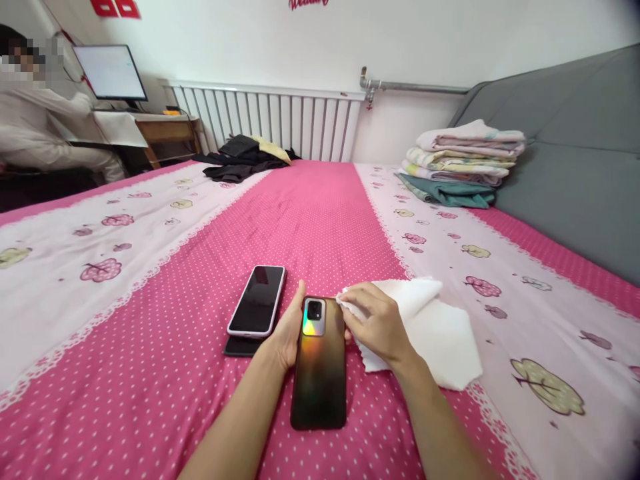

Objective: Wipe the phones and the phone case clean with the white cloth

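A dark smartphone (320, 380) is tilted up with its back towards me, its camera block at the top throwing a rainbow glint. My left hand (289, 331) grips it from the left side, thumb along the edge and fingers hidden behind it. In my right hand (376, 321) a corner of a white cloth (440, 340) is pinched between thumb and fingers at the phone's upper right edge. The rest of the cloth spreads over the bed on the right. Left of my left hand, a phone in a white case (257, 300) lies screen up on top of a black flat object (242, 346).
The bed has a pink dotted sheet (310, 213). Folded bedding (465, 160) is stacked by the grey headboard (575, 153). Dark clothes (243, 159) lie at the far edge before a radiator (270, 120). A person (45, 127) sits at a desk with a monitor (111, 72).
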Motion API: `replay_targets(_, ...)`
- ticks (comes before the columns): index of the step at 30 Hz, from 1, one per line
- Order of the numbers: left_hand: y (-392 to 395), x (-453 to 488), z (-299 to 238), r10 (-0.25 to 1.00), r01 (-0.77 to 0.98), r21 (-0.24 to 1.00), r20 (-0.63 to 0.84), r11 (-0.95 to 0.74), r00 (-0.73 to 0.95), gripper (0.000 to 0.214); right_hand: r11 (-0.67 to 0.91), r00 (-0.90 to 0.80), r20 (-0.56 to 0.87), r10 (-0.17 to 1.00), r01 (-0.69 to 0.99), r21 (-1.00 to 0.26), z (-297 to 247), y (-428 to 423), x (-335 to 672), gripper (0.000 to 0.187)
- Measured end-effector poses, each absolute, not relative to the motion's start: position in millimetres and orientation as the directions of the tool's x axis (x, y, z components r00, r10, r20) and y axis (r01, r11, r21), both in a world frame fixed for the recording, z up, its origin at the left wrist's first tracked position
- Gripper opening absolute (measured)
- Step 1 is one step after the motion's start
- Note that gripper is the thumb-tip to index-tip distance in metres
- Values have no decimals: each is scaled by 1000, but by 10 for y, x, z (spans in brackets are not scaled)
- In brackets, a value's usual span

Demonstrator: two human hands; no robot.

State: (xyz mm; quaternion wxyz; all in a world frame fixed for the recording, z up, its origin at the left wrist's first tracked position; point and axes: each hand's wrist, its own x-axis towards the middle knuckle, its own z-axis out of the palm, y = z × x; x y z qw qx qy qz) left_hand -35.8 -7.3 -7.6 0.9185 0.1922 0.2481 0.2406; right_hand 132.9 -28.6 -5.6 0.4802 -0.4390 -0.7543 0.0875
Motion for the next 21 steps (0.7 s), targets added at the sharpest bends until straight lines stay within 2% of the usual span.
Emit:
replay_targets(5,-87,-325,-69,544,-345,480,-378,807,749,86,602,-162,638,753,560,-569,-103,-263,1305,18)
replay_targets(21,-151,-272,7,607,-362,515,-455,776,652,80,629,-249,647,721,627,-460,4,-343,1241,19)
